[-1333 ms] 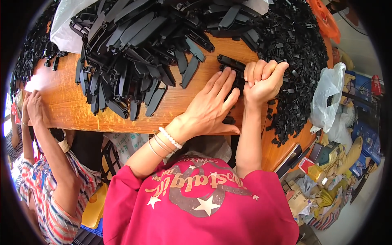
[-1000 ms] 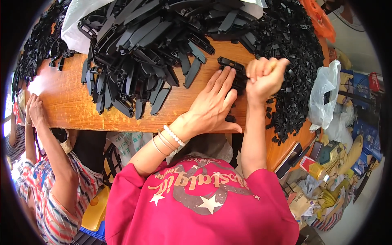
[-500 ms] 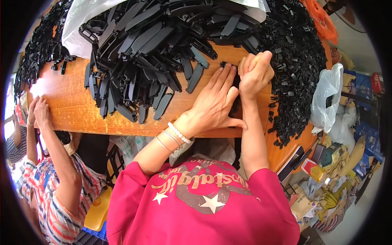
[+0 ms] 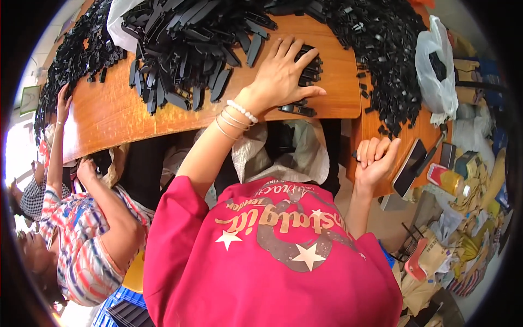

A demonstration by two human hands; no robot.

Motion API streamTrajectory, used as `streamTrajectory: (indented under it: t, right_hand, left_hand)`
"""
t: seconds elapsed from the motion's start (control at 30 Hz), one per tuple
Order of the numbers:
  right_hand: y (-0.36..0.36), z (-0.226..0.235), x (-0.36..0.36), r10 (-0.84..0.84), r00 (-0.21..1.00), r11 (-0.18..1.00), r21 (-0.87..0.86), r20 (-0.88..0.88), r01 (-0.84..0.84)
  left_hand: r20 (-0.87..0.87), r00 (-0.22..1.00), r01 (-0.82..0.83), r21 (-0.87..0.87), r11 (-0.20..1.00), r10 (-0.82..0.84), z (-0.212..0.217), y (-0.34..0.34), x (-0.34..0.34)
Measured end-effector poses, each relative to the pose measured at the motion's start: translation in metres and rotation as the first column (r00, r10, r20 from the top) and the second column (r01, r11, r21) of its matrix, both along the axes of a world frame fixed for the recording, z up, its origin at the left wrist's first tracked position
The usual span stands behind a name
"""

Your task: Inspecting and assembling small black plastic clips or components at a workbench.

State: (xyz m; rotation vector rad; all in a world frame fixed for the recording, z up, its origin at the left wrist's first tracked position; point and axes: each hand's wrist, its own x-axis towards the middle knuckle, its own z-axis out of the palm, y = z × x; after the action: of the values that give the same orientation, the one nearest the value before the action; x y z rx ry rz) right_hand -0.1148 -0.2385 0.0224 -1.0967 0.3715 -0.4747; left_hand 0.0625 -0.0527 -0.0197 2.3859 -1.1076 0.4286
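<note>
Pressing my left hand (image 4: pixel 280 73) flat, fingers spread wide, I pin a small stack of black plastic strips (image 4: pixel 306 65) against the wooden table (image 4: pixel 114 117) near its front edge. That hand grips nothing; it only bears down on the stack, which lies just beside the big heap of long black strips (image 4: pixel 185 43) to my left and apart from the pile of small black pieces (image 4: pixel 381 49) to my right. My right hand (image 4: pixel 376 158) hangs off the table's edge, curled into a loose fist; whether anything sits inside it I cannot tell. To do this well, I judge I should keep the palm's weight even so the strips stay squared and none slide off the rim toward my lap. A few strips (image 4: pixel 297 109) already poke out under my wrist at the edge, so those need watching. A phone (image 4: pixel 409 166) lies on the side table near my right fist, and another person's hand (image 4: pixel 64 103) works the far left of the table.
</note>
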Motion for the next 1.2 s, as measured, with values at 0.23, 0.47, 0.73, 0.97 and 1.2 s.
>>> streamTrajectory:
  t: [0.23, 0.47, 0.73, 0.97, 1.2]
  right_hand:
    - [-0.001, 0.003, -0.025, 0.034, 0.999, 0.999, -0.010, 0.040, -0.034]
    - [0.017, -0.005, -0.023, 0.142, 0.980, 0.974, 0.158, 0.142, -0.164]
    - [0.083, -0.012, -0.007, 0.259, 0.958, 0.964, 0.034, 0.121, -0.265]
    - [0.051, -0.011, 0.021, 0.079, 0.991, 0.652, -0.747, -0.104, -0.130]
    - [-0.038, -0.039, 0.100, -0.244, 0.968, -0.050, -0.998, 0.057, 0.046]
  left_hand:
    - [-0.067, 0.985, 0.167, 0.108, 0.980, -0.161, 0.001, 0.033, -0.099]
    - [-0.215, 0.958, 0.165, -0.134, 0.977, -0.191, -0.020, 0.064, -0.166]
    - [-0.823, 0.555, -0.338, -0.356, 0.871, -0.122, 0.022, 0.020, -0.179]
    - [-0.880, 0.435, -0.424, -0.386, 0.819, -0.190, 0.020, 0.024, -0.172]
    - [-0.853, 0.461, -0.444, -0.459, 0.769, -0.243, -0.006, 0.029, -0.165]
